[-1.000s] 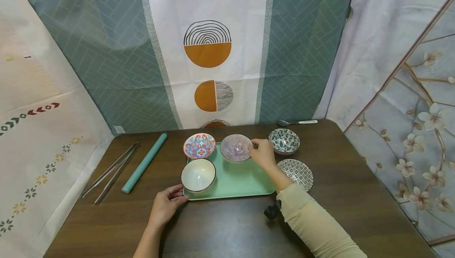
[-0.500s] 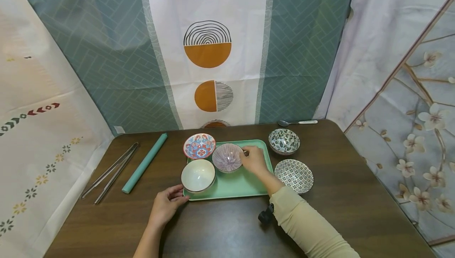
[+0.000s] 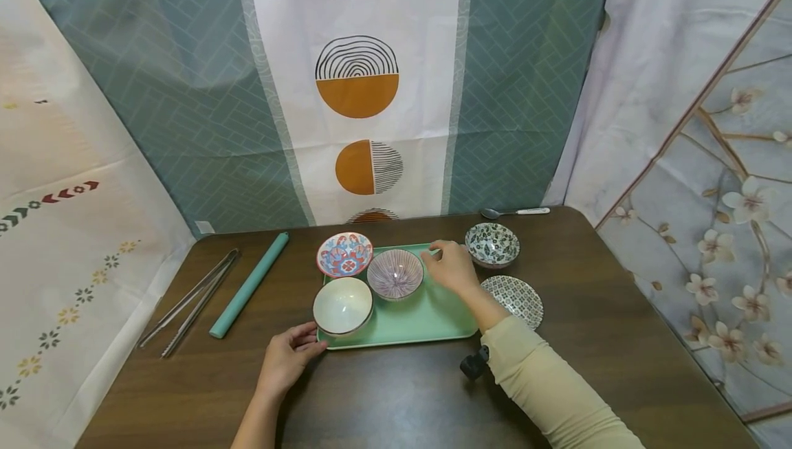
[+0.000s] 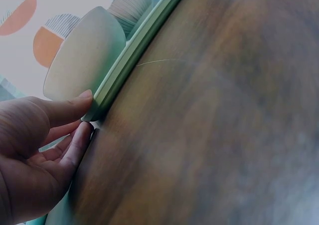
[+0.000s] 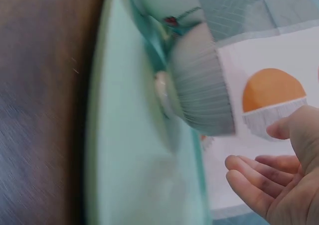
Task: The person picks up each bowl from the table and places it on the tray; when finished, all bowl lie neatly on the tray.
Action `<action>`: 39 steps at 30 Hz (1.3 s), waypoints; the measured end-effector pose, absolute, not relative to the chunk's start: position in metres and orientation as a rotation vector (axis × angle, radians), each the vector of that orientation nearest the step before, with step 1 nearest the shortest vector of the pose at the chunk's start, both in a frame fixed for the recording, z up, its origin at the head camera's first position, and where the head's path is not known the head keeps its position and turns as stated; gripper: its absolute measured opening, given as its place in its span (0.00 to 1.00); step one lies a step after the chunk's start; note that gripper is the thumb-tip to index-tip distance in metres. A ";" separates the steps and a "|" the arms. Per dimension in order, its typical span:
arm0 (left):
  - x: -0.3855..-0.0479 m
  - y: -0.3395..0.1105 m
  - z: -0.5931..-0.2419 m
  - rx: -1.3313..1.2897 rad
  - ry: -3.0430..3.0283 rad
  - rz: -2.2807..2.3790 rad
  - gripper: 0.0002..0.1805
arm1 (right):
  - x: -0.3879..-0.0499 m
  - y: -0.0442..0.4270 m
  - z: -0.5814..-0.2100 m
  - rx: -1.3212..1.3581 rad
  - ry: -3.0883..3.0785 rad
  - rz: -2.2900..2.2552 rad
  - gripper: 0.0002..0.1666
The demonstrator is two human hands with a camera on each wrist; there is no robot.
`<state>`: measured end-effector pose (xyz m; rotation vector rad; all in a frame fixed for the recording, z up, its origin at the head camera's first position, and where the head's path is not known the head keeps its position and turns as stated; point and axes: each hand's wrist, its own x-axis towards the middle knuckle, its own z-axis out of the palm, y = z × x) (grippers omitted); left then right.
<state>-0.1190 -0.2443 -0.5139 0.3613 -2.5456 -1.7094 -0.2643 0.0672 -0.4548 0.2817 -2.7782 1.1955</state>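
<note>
The left hand [image 3: 291, 353] pinches the near left corner of the green tray [image 3: 427, 318], thumb on the rim and fingers under it in the left wrist view. Just beyond that thumb stands a white bowl [image 3: 343, 306]. On the tray, behind and to its right, sits a purple-striped bowl [image 3: 396, 274]. The right hand [image 3: 453, 267] hovers over the tray's right side, apart from the striped bowl. Its thumb and fingers are spread with nothing between them in the right wrist view. A red and blue patterned bowl [image 3: 344, 254] stands at the tray's far left corner.
Right of the tray are a leaf-patterned bowl [image 3: 492, 245] and a small patterned dish [image 3: 513, 300], partly behind the right forearm. A spoon [image 3: 516, 212] lies at the table's back edge. On the left lie metal tongs [image 3: 188, 301] and a green roll [image 3: 249, 285].
The right hand carried the striped bowl left and nearer, beside the white bowl. It then let go and moved off to the right. The left hand stays on the tray corner.
</note>
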 end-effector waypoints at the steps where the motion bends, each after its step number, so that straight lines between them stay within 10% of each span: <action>1: -0.119 -0.244 -0.514 0.362 -2.545 -1.709 0.23 | -0.265 0.070 -0.451 0.275 -2.778 1.196 0.22; 39: -0.120 -0.244 -0.514 0.366 -2.541 -1.718 0.24 | -0.304 0.229 -0.450 0.105 -2.605 1.079 0.21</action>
